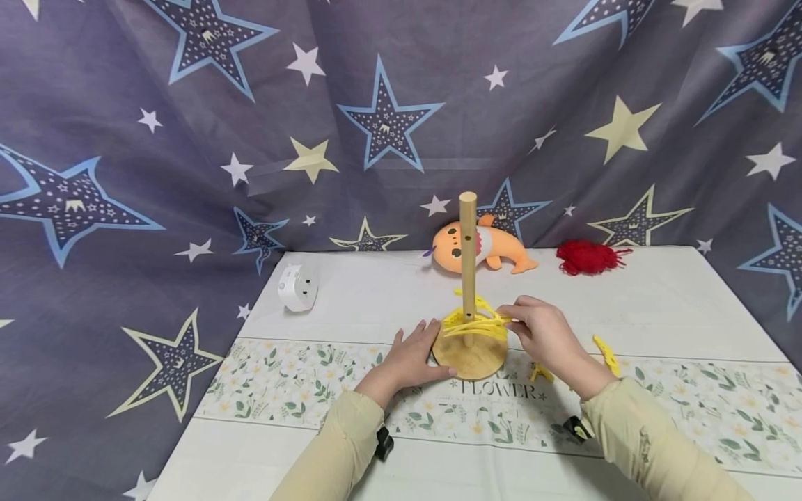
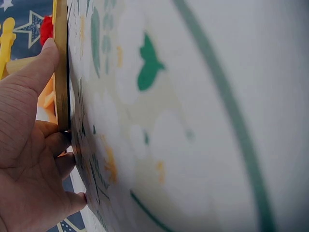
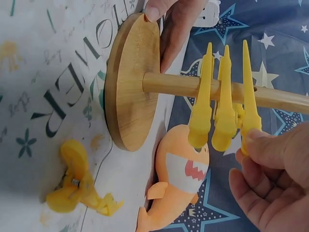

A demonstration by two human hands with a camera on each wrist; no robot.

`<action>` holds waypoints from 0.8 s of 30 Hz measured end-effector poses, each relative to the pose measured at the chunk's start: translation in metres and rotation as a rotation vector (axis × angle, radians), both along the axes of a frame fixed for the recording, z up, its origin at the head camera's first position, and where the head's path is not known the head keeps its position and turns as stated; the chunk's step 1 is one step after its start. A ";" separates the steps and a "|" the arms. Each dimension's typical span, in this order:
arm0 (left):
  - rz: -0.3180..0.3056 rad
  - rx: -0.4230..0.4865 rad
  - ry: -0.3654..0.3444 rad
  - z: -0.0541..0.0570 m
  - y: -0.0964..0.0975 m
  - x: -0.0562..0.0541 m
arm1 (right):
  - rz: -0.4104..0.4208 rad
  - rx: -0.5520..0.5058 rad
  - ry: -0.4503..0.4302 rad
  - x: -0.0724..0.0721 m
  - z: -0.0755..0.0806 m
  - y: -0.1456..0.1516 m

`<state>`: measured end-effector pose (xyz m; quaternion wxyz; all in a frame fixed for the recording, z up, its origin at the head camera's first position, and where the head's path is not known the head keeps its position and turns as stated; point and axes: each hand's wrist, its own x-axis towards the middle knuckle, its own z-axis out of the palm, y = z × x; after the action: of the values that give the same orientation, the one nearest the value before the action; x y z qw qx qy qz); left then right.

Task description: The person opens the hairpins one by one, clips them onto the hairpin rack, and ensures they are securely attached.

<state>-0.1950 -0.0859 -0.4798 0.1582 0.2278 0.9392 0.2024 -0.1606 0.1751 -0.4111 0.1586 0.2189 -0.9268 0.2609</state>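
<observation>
A round wooden stand (image 1: 470, 365) with an upright post (image 1: 468, 257) stands on the table. My left hand (image 1: 407, 358) holds the rim of its base, the thumb at the near edge and the fingers along the left side. With thumb and fingers, my right hand (image 1: 551, 337) pinches a yellow plastic piece (image 3: 224, 116) at one end. Several long tapered prongs of this piece cross the post low down, above the base; whether they touch it I cannot tell. In the right wrist view, a loose yellow jointed piece (image 3: 79, 181) with a small metal spring lies near the base.
Behind the post lies an orange plush shark (image 1: 507, 247). A red yarn bundle (image 1: 585, 257) is at the back right, and another yellow piece (image 1: 606, 353) lies near my right forearm. At the left stands a white plug-like box (image 1: 297, 287). A star-patterned curtain hangs behind.
</observation>
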 end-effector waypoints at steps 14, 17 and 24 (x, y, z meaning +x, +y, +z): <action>0.001 -0.008 -0.002 0.000 0.001 0.001 | 0.016 0.032 -0.030 0.000 0.001 -0.006; 0.002 -0.001 0.002 0.001 0.001 0.001 | 0.026 0.033 -0.038 0.000 0.000 -0.004; 0.003 0.002 -0.003 0.002 0.001 0.001 | -0.004 0.011 -0.137 0.006 0.000 0.005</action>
<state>-0.1937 -0.0852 -0.4775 0.1589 0.2264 0.9391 0.2041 -0.1543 0.1802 -0.4107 0.0939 0.1997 -0.9373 0.2699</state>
